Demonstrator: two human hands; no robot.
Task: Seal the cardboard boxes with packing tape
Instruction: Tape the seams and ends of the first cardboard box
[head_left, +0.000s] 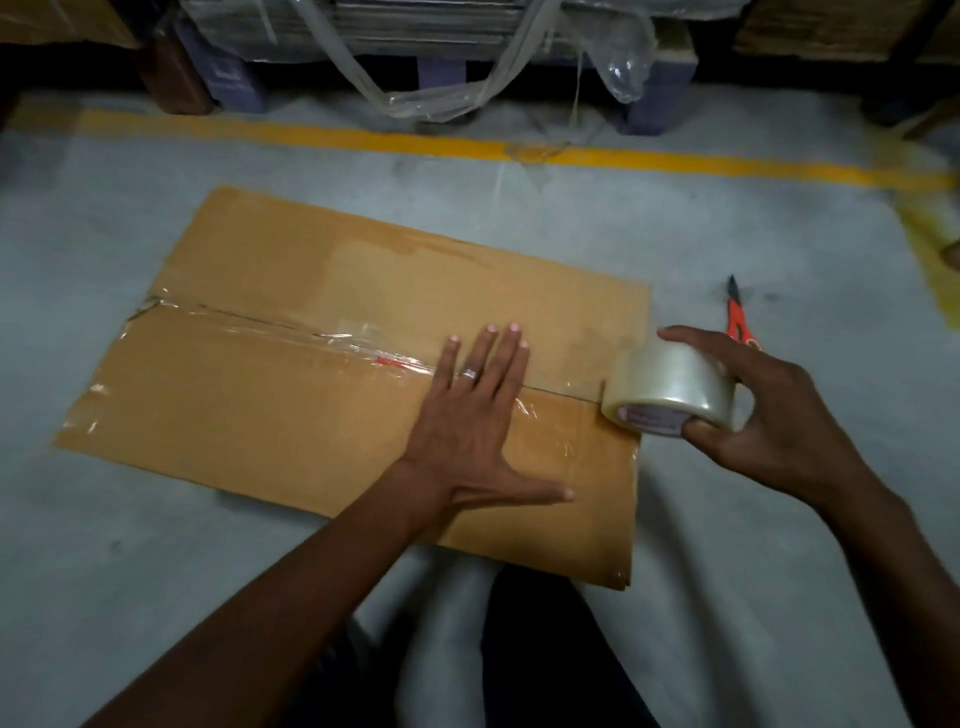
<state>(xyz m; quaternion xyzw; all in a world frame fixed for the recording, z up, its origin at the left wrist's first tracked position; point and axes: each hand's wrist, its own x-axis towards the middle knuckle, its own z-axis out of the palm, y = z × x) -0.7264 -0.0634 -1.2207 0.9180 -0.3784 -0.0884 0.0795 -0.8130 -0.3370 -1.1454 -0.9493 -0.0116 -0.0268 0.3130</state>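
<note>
Pressing flat with straight, spread fingers, the left hand (470, 410) holds tape down on the seam of the cardboard box (291, 395), which lies on the floor (727, 519). The right hand (748, 410) grips the tape roll (670, 389) at the box's right edge. Risk: slack or skewed pull would wrinkle the strip off the seam. Tape already shows creases; scissors (740, 317) lie near.

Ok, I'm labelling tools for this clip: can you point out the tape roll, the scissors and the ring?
tape roll (670, 387): head view, on its clear outer winding.
scissors (738, 323): head view, on the orange handle.
ring (469, 373): head view, on the band round a left-hand finger.
</note>
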